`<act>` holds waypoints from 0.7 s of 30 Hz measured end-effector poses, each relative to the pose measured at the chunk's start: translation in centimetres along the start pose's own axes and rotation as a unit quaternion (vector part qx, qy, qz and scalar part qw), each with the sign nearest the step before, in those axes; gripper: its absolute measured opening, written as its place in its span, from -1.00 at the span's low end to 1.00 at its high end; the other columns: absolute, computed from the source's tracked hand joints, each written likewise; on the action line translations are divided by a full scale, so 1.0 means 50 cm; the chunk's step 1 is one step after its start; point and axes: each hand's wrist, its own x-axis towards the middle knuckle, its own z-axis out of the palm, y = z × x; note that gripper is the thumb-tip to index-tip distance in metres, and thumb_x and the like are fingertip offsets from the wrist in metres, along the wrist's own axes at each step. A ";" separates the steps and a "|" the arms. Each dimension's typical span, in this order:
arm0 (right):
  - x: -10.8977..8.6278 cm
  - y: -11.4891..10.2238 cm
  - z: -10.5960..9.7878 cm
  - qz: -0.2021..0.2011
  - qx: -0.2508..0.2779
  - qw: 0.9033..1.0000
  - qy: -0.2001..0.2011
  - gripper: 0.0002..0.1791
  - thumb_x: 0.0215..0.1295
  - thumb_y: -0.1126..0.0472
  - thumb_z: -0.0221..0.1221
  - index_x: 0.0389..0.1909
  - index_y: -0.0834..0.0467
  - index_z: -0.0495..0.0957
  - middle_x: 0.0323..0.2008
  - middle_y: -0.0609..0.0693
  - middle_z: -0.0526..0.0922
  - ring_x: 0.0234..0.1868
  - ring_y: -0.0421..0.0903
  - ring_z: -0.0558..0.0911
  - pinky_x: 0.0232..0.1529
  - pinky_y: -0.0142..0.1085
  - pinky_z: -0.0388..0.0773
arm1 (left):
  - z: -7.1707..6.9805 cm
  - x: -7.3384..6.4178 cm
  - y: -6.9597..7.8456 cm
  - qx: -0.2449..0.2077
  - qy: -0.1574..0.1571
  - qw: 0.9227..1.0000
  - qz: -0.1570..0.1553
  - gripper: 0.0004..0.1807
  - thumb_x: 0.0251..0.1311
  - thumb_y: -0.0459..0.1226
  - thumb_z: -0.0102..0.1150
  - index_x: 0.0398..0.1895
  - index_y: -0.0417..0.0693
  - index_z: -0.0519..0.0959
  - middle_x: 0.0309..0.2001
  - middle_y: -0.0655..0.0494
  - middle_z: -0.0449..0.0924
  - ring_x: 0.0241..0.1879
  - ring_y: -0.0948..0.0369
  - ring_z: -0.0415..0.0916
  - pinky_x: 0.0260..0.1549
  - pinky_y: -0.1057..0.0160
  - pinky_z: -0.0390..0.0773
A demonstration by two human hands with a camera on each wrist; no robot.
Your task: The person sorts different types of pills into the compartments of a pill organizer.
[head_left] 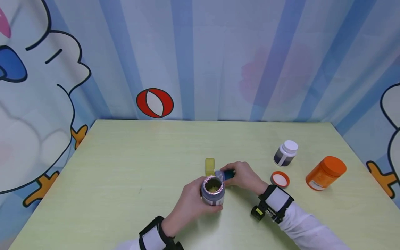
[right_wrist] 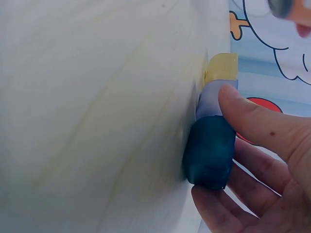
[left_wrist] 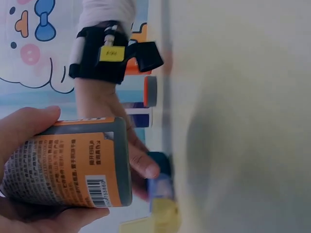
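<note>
My left hand [head_left: 192, 201] grips an uncapped pill bottle [head_left: 214, 200], fingers and thumb around its sides. The bottle has a dark grey body and an orange label with a barcode, clear in the left wrist view. Torn foil rings its mouth, and yellowish pieces show inside. Just right of it, my right hand [head_left: 245, 177] pinches a small pill organizer [right_wrist: 210, 150], its thumb on the purple section. The organizer runs teal, purple, yellow, and lies along the tabletop. A yellow lid [head_left: 209, 163] stands out from its yellow end, which the bottle partly overlaps in the head view.
Right of my right hand, an orange bottle cap [head_left: 280, 179] lies with its white liner up. Behind it stands a white-capped bottle [head_left: 285, 153] with a dark label. Farther right is a larger orange bottle [head_left: 326, 173]. A printed curtain [head_left: 206, 59] borders the table's back edge.
</note>
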 end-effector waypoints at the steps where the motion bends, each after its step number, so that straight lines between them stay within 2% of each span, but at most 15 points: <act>1: 0.000 0.000 0.000 0.004 -0.002 1.000 0.000 -0.55 -0.15 0.21 0.42 -0.13 0.19 0.60 -0.13 0.08 0.61 -0.12 -0.04 0.53 -0.11 -0.16 0.49 | 0.005 -0.003 -0.002 0.006 -0.008 1.000 -0.002 -0.29 -0.36 -0.26 0.51 -0.02 -0.25 0.44 -0.11 -0.01 0.55 -0.11 0.11 0.50 -0.11 0.16 0.48; 5: 0.001 -0.002 0.000 0.013 -0.004 1.000 -0.002 -0.54 -0.15 0.20 0.42 -0.12 0.18 0.60 -0.11 0.08 0.60 -0.14 -0.05 0.53 -0.13 -0.17 0.50 | 0.023 -0.013 -0.011 0.017 -0.041 0.999 -0.007 -0.25 -0.35 -0.25 0.51 0.02 -0.27 0.41 -0.07 -0.03 0.53 -0.08 0.10 0.48 -0.07 0.16 0.47; 8: 0.001 -0.002 0.000 0.014 -0.002 1.000 -0.002 -0.52 -0.16 0.18 0.42 -0.12 0.17 0.60 -0.11 0.08 0.60 -0.15 -0.07 0.53 -0.14 -0.19 0.50 | 0.032 -0.020 -0.016 0.017 -0.053 0.998 -0.008 -0.26 -0.35 -0.27 0.51 0.02 -0.27 0.40 -0.07 -0.02 0.52 -0.07 0.10 0.47 -0.05 0.17 0.45; 16: 0.001 -0.001 0.000 0.006 0.003 1.000 0.003 -0.51 -0.18 0.17 0.43 -0.13 0.18 0.60 -0.13 0.08 0.61 -0.18 -0.08 0.53 -0.16 -0.20 0.50 | 0.044 -0.026 -0.032 0.000 -0.057 0.998 0.001 -0.32 -0.34 -0.34 0.50 -0.03 -0.20 0.41 -0.10 0.04 0.53 -0.07 0.16 0.47 -0.02 0.21 0.43; 21: -0.001 -0.001 0.001 0.005 0.004 1.000 0.002 -0.51 -0.18 0.18 0.43 -0.12 0.19 0.60 -0.13 0.09 0.60 -0.17 -0.07 0.53 -0.16 -0.19 0.50 | 0.044 -0.025 -0.038 0.005 -0.063 0.998 -0.002 -0.33 -0.32 -0.33 0.49 -0.01 -0.20 0.43 -0.09 0.03 0.56 -0.07 0.19 0.49 -0.03 0.23 0.44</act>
